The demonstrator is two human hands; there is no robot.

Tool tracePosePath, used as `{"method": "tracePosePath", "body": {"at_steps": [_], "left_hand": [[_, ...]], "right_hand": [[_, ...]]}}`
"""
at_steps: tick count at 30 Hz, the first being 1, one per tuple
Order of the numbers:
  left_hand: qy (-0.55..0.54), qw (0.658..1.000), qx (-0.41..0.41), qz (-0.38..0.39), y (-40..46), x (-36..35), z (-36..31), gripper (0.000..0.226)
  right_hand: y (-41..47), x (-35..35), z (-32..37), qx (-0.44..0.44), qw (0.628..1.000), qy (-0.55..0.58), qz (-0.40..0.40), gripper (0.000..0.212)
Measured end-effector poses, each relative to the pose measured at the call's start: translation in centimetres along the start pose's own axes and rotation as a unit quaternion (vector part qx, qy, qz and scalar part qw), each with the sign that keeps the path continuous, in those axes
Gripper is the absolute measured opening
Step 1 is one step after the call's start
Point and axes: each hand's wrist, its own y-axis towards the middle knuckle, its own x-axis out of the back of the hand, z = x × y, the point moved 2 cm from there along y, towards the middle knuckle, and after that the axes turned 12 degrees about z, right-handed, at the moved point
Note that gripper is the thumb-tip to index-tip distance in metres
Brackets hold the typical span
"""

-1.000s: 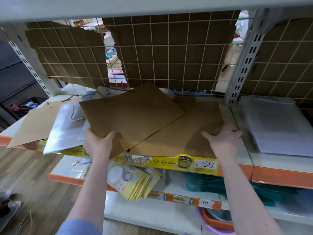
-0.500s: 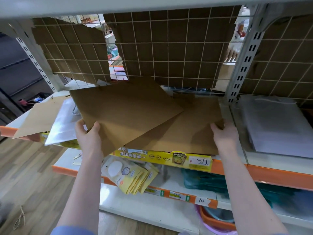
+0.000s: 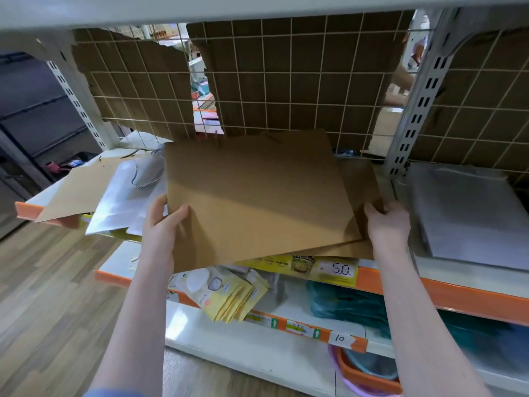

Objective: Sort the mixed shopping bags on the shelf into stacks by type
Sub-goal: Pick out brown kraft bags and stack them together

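Note:
My left hand (image 3: 160, 224) grips the near left edge of a flat brown paper bag (image 3: 252, 196), which lies over a brown bag stack (image 3: 363, 181) in the middle of the shelf (image 3: 463, 293). At that stack's right edge, my right hand (image 3: 386, 222) has its fingers curled around the side. Left of the brown bags lie white paper bags (image 3: 123, 202) with a rope handle. Further left, another brown bag (image 3: 74, 193) juts over the shelf's front. A stack of white bags (image 3: 469, 210) rests on the right section.
A wire grid backed with torn cardboard (image 3: 286, 81) closes the rear. A slotted upright post (image 3: 412, 110) divides the shelf sections. On the lower shelf hang yellow packets (image 3: 229, 296), with teal packages (image 3: 349, 305) beside them. A basin (image 3: 369, 371) sits at the bottom right. Wooden floor (image 3: 43, 296) lies to the left.
The top brown bag has turned from slanted to roughly square and slid right over the stack. My left hand followed it; my right hand shifted to the stack's right edge.

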Motion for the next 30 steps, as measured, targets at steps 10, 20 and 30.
{"method": "tracePosePath", "body": {"at_steps": [10,20,30], "left_hand": [[-0.024,0.999,0.019,0.037,-0.9,1.4,-0.3,0.026],[0.016,0.996,0.015,0.087,-2.2,3.7,0.7,0.032],[0.021,0.982,0.047,0.183,-4.6,0.1,1.9,0.032]], "right_hand": [[-3.2,0.5,0.7,0.054,0.996,0.057,-0.041,0.038],[-9.6,1.6,-0.6,0.039,0.99,0.097,-0.096,0.046],[-14.7,7.3,-3.4,0.001,0.981,0.127,-0.149,0.045]]}}
